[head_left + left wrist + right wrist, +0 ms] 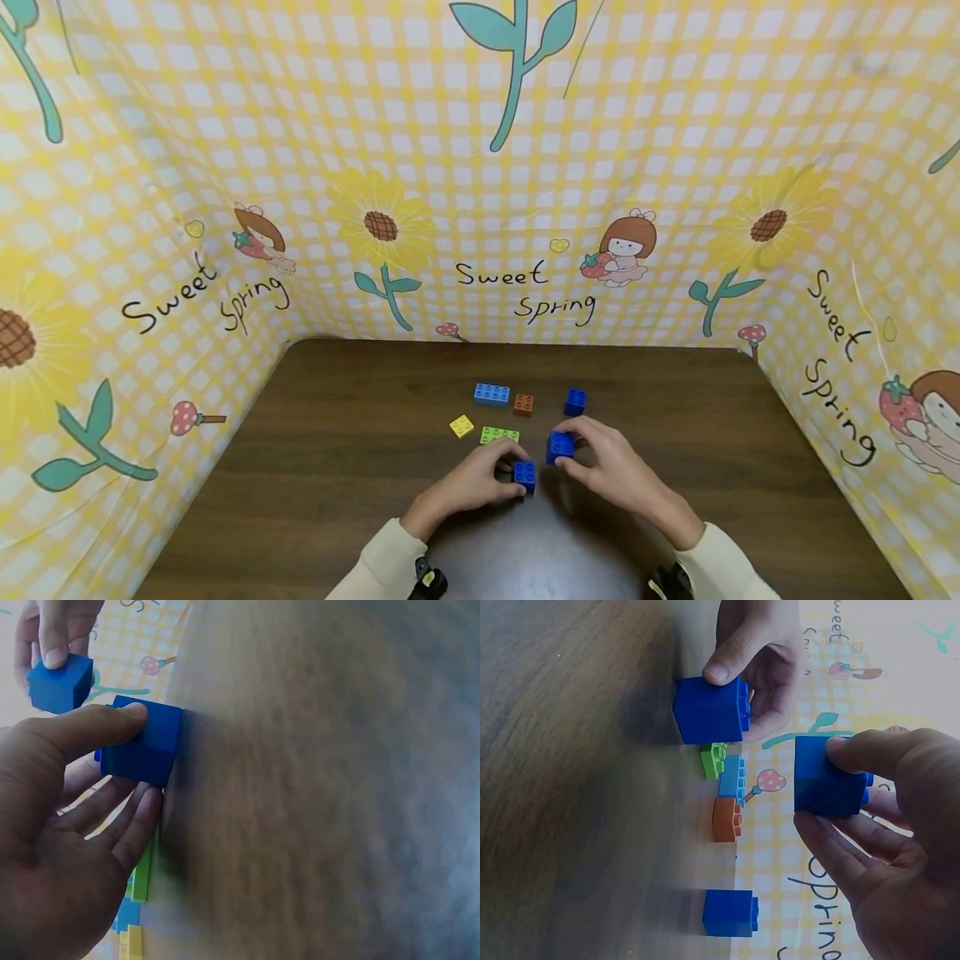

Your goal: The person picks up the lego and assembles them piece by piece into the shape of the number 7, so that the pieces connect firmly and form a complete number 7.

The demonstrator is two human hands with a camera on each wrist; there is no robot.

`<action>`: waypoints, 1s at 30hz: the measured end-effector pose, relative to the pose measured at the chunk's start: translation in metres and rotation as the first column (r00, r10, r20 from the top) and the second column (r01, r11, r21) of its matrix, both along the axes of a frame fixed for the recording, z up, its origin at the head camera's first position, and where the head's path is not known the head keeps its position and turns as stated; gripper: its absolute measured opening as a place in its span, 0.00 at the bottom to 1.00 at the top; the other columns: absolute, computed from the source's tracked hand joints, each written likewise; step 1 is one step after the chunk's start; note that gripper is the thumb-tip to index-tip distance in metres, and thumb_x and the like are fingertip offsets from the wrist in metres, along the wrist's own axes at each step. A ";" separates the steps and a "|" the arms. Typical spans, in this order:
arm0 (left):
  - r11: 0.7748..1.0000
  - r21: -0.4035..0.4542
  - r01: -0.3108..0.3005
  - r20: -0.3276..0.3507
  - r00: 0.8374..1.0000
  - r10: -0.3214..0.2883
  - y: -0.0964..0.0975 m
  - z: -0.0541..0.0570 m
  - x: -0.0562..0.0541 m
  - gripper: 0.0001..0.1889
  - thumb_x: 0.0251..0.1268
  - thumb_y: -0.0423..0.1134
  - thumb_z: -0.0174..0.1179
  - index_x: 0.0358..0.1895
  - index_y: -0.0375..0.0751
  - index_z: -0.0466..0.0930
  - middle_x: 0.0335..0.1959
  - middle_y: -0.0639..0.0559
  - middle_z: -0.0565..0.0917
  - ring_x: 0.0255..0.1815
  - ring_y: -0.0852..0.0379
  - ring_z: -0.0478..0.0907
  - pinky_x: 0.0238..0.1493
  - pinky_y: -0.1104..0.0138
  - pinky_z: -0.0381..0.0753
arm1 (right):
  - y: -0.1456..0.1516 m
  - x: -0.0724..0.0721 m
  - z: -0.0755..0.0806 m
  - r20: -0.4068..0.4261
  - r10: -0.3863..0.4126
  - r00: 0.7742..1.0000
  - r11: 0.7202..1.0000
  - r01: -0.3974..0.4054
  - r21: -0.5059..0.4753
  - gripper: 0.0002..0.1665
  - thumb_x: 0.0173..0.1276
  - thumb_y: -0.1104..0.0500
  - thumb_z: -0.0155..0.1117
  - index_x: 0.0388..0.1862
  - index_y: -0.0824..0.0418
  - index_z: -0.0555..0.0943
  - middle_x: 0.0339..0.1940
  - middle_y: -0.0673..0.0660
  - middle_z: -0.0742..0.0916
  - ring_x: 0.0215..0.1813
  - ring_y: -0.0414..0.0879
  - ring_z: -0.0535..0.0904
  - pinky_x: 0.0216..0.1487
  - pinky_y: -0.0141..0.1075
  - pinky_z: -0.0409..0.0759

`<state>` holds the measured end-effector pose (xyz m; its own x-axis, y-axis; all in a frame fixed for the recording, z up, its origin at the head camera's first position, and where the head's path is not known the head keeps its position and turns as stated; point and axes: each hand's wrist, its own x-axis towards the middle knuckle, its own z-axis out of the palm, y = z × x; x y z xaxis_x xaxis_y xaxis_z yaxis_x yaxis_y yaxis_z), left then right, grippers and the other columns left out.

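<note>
The head view looks down from above and behind onto the table (337,467), while both wrist views skim it closely, sharing the dark blue brick (142,746) resting there.

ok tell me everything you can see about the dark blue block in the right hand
The dark blue, cube-shaped plastic building block has smooth glossy sides and round studs on one face. The right hand pinches it, thumb on one side and fingers on the opposite side, and holds it lifted off the brown wooden table. It is close to, but apart from, a similar dark blue studded block gripped by the left hand. Nothing else touches it.
</note>
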<state>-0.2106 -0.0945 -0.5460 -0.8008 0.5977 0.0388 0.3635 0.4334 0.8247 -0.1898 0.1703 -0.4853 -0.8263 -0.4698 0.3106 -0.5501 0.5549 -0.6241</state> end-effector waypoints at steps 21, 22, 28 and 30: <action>0.998 0.034 -0.051 0.064 0.997 0.049 -0.003 -0.002 -0.005 0.16 0.64 0.36 0.77 0.53 0.42 0.85 0.53 0.49 0.86 0.50 0.57 0.85 0.52 0.70 0.85 | -0.023 -0.007 0.008 -0.030 0.117 0.993 0.992 -0.115 0.061 0.21 0.69 0.60 0.78 0.58 0.58 0.83 0.52 0.51 0.88 0.52 0.46 0.88 0.53 0.47 0.89; 0.998 0.034 -0.051 0.066 0.997 0.048 -0.003 -0.001 -0.005 0.17 0.64 0.36 0.77 0.53 0.42 0.85 0.53 0.49 0.86 0.50 0.58 0.85 0.52 0.70 0.84 | -0.024 -0.007 0.008 -0.026 0.122 0.992 0.991 -0.121 0.061 0.21 0.69 0.60 0.78 0.58 0.58 0.83 0.52 0.51 0.88 0.52 0.45 0.88 0.54 0.47 0.89; 0.999 0.031 -0.041 0.075 0.996 0.039 -0.003 -0.001 -0.006 0.16 0.64 0.36 0.77 0.52 0.44 0.84 0.53 0.51 0.87 0.50 0.60 0.84 0.53 0.71 0.84 | -0.029 -0.006 0.007 -0.013 0.147 0.989 0.987 -0.146 0.069 0.21 0.68 0.60 0.79 0.58 0.57 0.83 0.52 0.50 0.88 0.51 0.43 0.87 0.53 0.47 0.89; 0.999 0.038 -0.037 0.078 0.996 0.034 -0.003 -0.001 -0.006 0.16 0.63 0.36 0.78 0.51 0.44 0.84 0.52 0.51 0.87 0.50 0.60 0.84 0.53 0.71 0.84 | -0.030 -0.006 0.006 0.007 0.146 0.989 0.987 -0.146 0.074 0.22 0.68 0.60 0.79 0.59 0.57 0.83 0.53 0.50 0.88 0.52 0.42 0.87 0.53 0.47 0.89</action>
<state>-0.2169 -0.0979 -0.5473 -0.8230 0.5680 -0.0009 0.2829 0.4113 0.8665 -0.1955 0.1400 -0.4791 -0.7474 -0.6072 0.2696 -0.6279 0.5131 -0.5852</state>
